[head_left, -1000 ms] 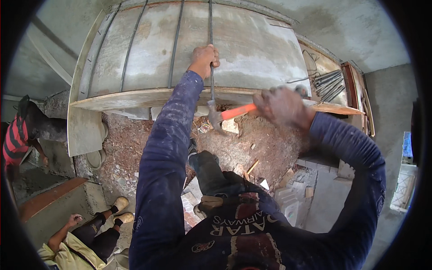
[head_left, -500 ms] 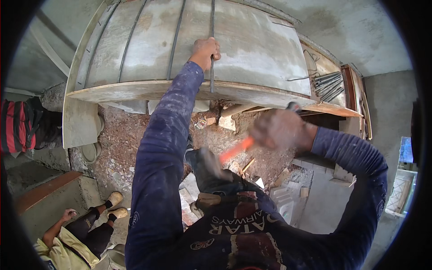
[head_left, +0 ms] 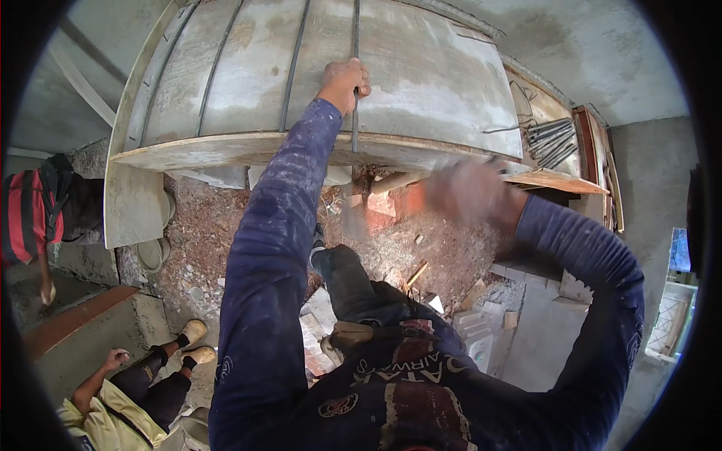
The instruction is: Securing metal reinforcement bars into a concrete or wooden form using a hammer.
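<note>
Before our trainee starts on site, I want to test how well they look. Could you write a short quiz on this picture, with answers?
1. Fill in the gap: counting from the left, the left hand grips the ____ long rod lying across the board.
2. Choose one: what colour is the handle of the blurred hammer in the right hand? A) blue B) green C) orange
3. True or false: the bundle of short rods lies to the right of the left hand.

Key: 1. fourth; 2. C; 3. true.
</note>
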The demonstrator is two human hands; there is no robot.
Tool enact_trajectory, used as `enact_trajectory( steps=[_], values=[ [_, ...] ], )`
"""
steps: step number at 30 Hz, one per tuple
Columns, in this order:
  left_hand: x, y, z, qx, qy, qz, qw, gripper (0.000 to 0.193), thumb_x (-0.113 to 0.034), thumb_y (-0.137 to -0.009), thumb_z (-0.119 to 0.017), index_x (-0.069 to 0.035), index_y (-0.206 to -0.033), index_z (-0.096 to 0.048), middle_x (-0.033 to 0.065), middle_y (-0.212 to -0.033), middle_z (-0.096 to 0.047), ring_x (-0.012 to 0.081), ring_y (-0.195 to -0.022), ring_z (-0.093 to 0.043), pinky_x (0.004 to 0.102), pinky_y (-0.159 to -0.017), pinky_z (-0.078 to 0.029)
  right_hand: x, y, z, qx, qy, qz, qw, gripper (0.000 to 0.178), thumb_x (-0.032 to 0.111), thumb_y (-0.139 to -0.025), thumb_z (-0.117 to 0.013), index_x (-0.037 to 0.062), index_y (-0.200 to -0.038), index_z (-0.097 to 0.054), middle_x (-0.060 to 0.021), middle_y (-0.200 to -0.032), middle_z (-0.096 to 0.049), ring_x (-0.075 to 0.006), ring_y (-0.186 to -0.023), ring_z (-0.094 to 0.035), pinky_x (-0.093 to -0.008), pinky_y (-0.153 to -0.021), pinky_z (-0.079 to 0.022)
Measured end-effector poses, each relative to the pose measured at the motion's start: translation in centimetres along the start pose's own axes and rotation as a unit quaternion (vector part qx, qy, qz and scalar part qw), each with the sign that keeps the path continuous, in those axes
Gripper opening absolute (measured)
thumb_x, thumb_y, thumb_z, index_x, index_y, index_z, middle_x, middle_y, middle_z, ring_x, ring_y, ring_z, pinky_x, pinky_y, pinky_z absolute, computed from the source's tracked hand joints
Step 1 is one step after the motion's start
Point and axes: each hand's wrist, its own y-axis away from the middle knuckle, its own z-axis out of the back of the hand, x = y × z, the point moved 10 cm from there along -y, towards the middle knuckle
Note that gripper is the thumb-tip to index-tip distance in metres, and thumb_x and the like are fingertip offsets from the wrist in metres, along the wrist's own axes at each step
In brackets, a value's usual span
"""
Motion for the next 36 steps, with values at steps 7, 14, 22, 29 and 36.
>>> enact_trajectory(
  steps=[7, 14, 22, 29, 36],
  values=[
    [0.1, 0.2, -0.3, -0.023, -0.042, 0.009, 0.999, 0.008, 0.0, -0.098, -0.044, -0.002, -0.096, -0.05, 0.0039, -0.071, -0.049, 0.0121, -0.051, -0.037, 0.0298, -0.043, -0.031, 2.7, -0.8, -0.7, 0.085, 0.012, -0.02, 0.996, 0.035, 0.04, -0.103, -0.042, 0.0082, -0.096, -0.055, -0.0075, -0.072, -0.062, -0.0216, -0.052, -0.06, -0.0387, -0.043, -0.05],
    [-0.7, -0.1, 0.0, -0.019, -0.014, -0.007, 1.0, 0.032, -0.013, -0.104, -0.047, -0.005, -0.073, -0.047, 0.0004, -0.062, -0.043, 0.0119, -0.048, -0.034, 0.0295, -0.043, -0.029, -5.9, 2.0, 0.7, 0.136, 0.097, -0.309, 0.936, 0.045, 0.048, -0.103, -0.04, 0.0061, -0.093, -0.054, -0.0064, -0.07, -0.06, -0.0207, -0.055, -0.062, -0.0362, -0.042, -0.05],
    [0.8, -0.5, -0.3, -0.002, 0.051, 0.01, 0.999, 0.023, -0.01, -0.102, -0.051, -0.004, -0.08, -0.05, 0.0001, -0.063, -0.042, 0.0121, -0.047, -0.035, 0.0298, -0.043, -0.029, -4.6, 0.9, -2.5, 0.214, 0.123, -0.215, 0.945, 0.034, 0.039, -0.103, -0.041, 0.0073, -0.096, -0.05, -0.0096, -0.072, -0.058, -0.0198, -0.054, -0.059, -0.036, -0.045, -0.05],
    [0.4, -0.5, -0.7, -0.037, -0.01, 0.003, 0.999, 0.009, -0.005, -0.099, -0.05, 0.001, -0.101, -0.055, 0.0021, -0.066, -0.047, 0.0114, -0.048, -0.038, 0.0294, -0.042, -0.03, 2.6, -0.5, 0.1, 0.087, 0.023, 0.021, 0.996, 0.038, 0.044, -0.1, -0.046, 0.0068, -0.094, -0.053, -0.0072, -0.072, -0.06, -0.0255, -0.057, -0.062, -0.0362, -0.054, -0.055],
    [0.3, -0.9, 0.3, -0.018, -0.006, 0.008, 1.0, 0.01, -0.004, -0.1, -0.046, -0.001, -0.094, -0.053, 0.0013, -0.065, -0.045, 0.0111, -0.048, -0.037, 0.0294, -0.042, -0.029, 0.0, 0.5, 0.4, 0.068, 0.062, -0.138, 0.986, 0.032, 0.039, -0.1, -0.049, 0.0067, -0.097, -0.055, -0.0074, -0.068, -0.055, -0.0215, -0.059, -0.062, -0.0364, -0.048, -0.053]
  ],
)
